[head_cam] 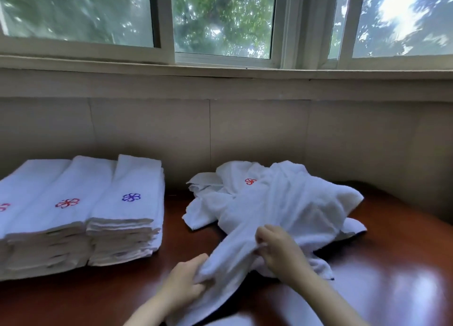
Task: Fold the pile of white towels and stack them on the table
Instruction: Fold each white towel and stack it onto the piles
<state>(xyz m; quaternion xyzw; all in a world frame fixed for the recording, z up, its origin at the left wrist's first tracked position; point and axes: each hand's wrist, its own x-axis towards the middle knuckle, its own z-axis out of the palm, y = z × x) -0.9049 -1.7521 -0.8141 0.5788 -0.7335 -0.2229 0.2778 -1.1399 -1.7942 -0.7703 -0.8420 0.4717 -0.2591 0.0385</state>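
Left hand (185, 280) and right hand (279, 248) both pinching edge of white towel (277, 210), fingers curled on cloth, at 5 o'clock on table (392, 276). Folded stacks (81, 215) sitting at 9 o'clock.

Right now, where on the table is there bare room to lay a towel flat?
Widest bare table lies near right, beyond the right hand gripping the towel. A narrow strip runs between the folded stacks and the loose pile; another lies in front of the stacks, beside the left hand. The back is crowded: stacks left, pile right.
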